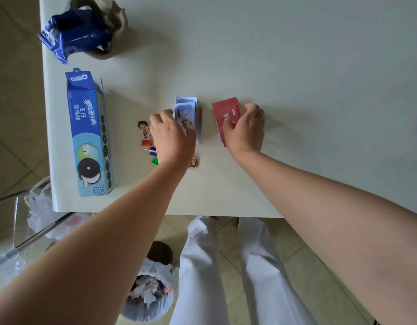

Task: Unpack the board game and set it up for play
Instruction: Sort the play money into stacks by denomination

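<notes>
table (296,55): smooth, matt, pale.
Oreo box (87,134), 9 o'clock: printed cardboard, slight sheen.
wrapper (73,34), 11 o'clock: crinkled glossy plastic film.
red cards (224,111), ctr: matt card.
banknotes (186,109): thin printed paper.
stands (146,143): shiny plastic.
trousers (261,266), 6 o'clock: white cloth.

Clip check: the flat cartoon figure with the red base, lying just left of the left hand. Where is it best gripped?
Pinch the red base, likely the thickest part; the cartoon figure seems to lie flat on the table. Come from its left, the Oreo box side: the left hand, holding the banknotes, crowds its right, and a blue piece sits close on its near side.
</notes>
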